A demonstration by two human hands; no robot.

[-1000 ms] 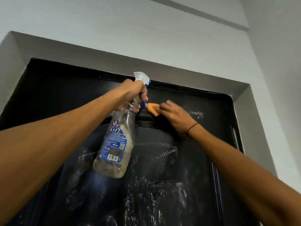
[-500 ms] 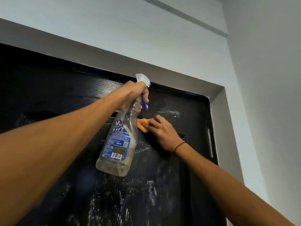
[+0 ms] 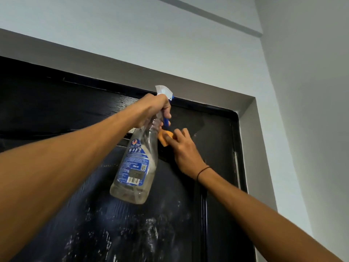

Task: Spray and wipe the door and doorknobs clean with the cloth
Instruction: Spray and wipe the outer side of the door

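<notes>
Left fingers (image 3: 167, 110) are curled round the neck of the spray bottle (image 3: 137, 163), one on the blue trigger; the bottle is held just off the black door (image 3: 56, 114). Right hand (image 3: 184, 148) is laid flat, fingers nearly straight, with the orange cloth (image 3: 164, 137) pressed to the upper door panel. Step in hand: wiping, judged. Foam streaks lower down are unwiped; next strokes should be carried down there. Doorknobs are not in view.

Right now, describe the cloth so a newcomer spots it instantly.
Start at the black door, near its top right. The right hand presses the cloth flat there, just right of the spray bottle. It is the only orange thing in view.
</notes>
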